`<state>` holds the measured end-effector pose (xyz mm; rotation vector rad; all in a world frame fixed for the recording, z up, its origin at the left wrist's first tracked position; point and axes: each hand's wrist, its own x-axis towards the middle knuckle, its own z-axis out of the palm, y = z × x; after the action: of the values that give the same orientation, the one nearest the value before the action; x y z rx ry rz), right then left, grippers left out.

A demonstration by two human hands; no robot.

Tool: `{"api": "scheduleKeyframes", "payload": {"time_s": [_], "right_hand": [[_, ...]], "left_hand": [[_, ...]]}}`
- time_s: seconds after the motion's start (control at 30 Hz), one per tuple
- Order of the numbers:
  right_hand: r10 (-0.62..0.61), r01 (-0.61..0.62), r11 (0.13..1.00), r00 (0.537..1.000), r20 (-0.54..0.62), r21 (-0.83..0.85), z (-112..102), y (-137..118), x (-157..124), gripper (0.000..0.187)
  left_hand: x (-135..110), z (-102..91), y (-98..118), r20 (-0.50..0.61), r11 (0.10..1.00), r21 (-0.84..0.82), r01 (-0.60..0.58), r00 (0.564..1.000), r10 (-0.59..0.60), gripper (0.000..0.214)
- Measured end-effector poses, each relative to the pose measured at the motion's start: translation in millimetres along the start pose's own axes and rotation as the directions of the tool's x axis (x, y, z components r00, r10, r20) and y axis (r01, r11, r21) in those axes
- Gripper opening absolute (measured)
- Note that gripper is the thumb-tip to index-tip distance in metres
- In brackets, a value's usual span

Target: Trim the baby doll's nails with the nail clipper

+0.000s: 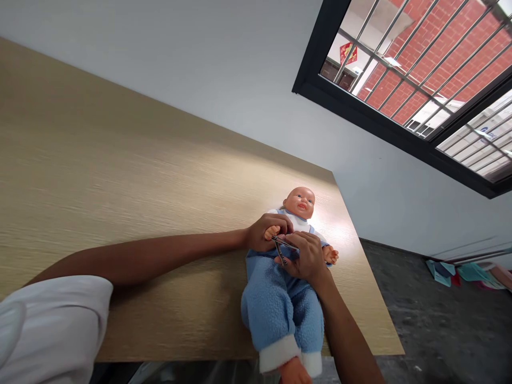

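A baby doll (266,288) in blue fleece trousers and a white and blue top lies on its back on the wooden table (160,181). Its head points toward the wall, and its feet hang past the near edge. My left hand (259,232) is closed around the doll's arm, with the doll's small hand (271,232) sticking out. In my right hand (309,257) is a metal nail clipper (280,250), its levers spread apart. The clipper's tip is at the doll's fingers; whether it touches them I cannot tell. The doll's other hand (330,255) rests free at the right.
Behind the table stands a pale wall (200,64) with a dark-framed, barred window (400,69) at upper right. Past the table's right edge is a dark floor (436,325), with colourful cloth-like items (474,273) lying near the wall.
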<state>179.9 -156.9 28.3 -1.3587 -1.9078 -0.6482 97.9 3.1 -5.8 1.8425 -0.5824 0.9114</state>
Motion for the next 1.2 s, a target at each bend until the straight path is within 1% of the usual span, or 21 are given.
{"api": "scheduleKeyframes", "payload": {"time_s": [0.3,0.43,0.57,0.8,0.93,1.03,1.2], "right_hand": [[-0.001,0.001,1.0,1.0,-0.015,0.005,-0.7,-1.8,4.2,0.032],[0.001,-0.001,1.0,1.0,-0.016,-0.001,-0.5,-1.4,3.7,0.032],[0.002,-0.002,1.0,1.0,-0.005,-0.006,-0.6,-1.0,2.8,0.032],[0.019,-0.019,1.0,1.0,0.013,-0.009,-0.1,-0.1,-0.1,0.032],[0.019,-0.019,1.0,1.0,0.005,0.006,0.1,-0.8,1.1,0.031],[0.02,-0.02,1.0,1.0,-0.002,0.007,-0.7,-2.0,2.7,0.03],[0.018,-0.019,0.999,1.0,-0.005,-0.03,-1.2,-1.6,1.3,0.029]], "left_hand": [[0.2,-0.1,0.3,-0.001,1.0,-0.007,-0.021,1.0,0.021,0.034],[0.6,-1.3,1.3,0.027,1.0,0.012,0.001,1.0,-0.002,0.035],[0.4,-1.3,0.2,0.031,1.0,0.016,-0.015,0.999,0.014,0.035],[-0.5,-1.1,0.3,0.042,0.999,0.031,0.035,0.998,-0.037,0.04],[0.4,-1.0,1.1,0.017,1.0,0.011,-0.005,1.0,0.005,0.032],[0.8,-0.7,0.8,0.003,0.999,-0.001,-0.042,0.999,0.042,0.031],[0.9,-0.6,2.0,0.009,0.999,0.006,-0.04,0.999,0.04,0.03]]}}
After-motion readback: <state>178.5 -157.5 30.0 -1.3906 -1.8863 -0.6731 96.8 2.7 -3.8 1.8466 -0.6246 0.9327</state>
